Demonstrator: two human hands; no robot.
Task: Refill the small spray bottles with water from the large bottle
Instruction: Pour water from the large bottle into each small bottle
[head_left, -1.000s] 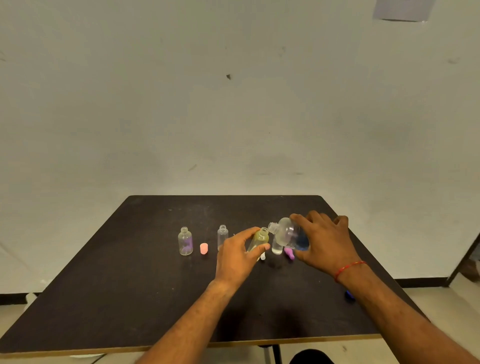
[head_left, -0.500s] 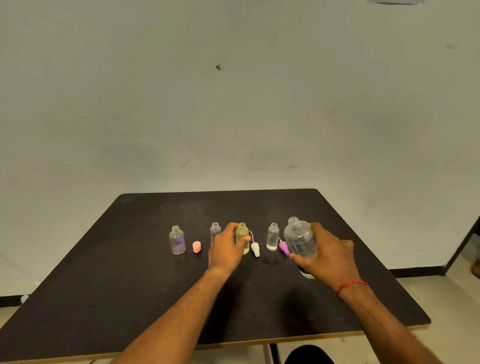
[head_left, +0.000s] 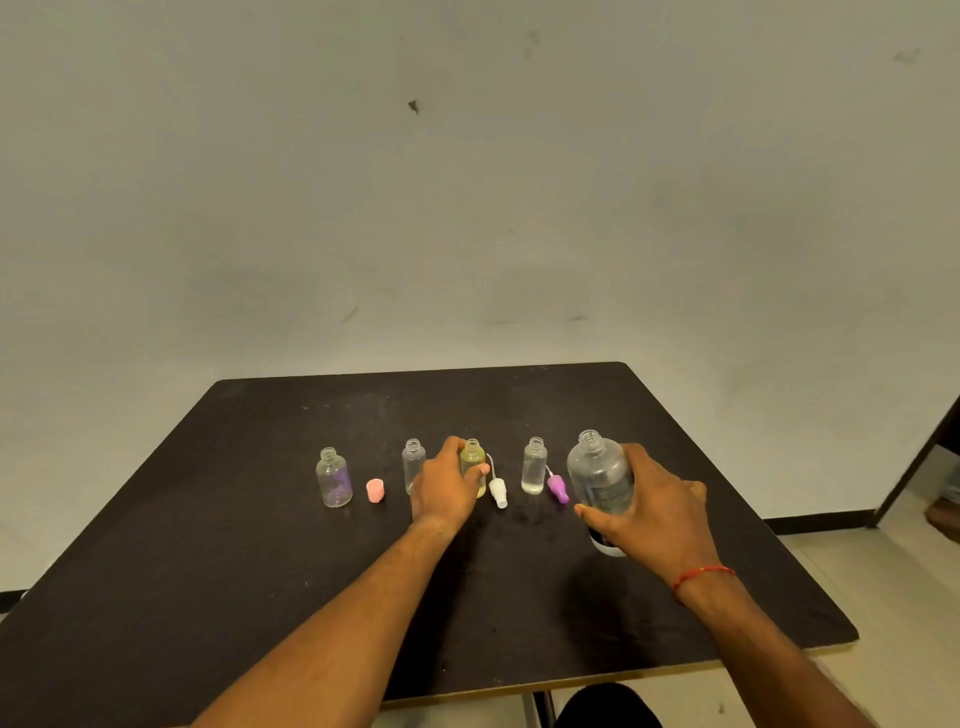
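A dark counter (head_left: 208, 545) holds a row of small open bottles, all upright with necks pointing up. The left hand (head_left: 444, 486) wraps around the yellow bottle (head_left: 472, 460) at the row's middle. Right of the yellow bottle lie a white spray cap (head_left: 497, 491), a clear bottle (head_left: 534, 465) and a purple spray cap (head_left: 557, 487). Farthest right, the right hand (head_left: 652, 506) grips the large bottle (head_left: 600, 475), standing upright, mouth open. Left of the yellow bottle stand two more bottles (head_left: 333, 477) and a pink cap (head_left: 375, 490).

The right hand (head_left: 657, 506) hides the large bottle's (head_left: 600, 475) lower side.
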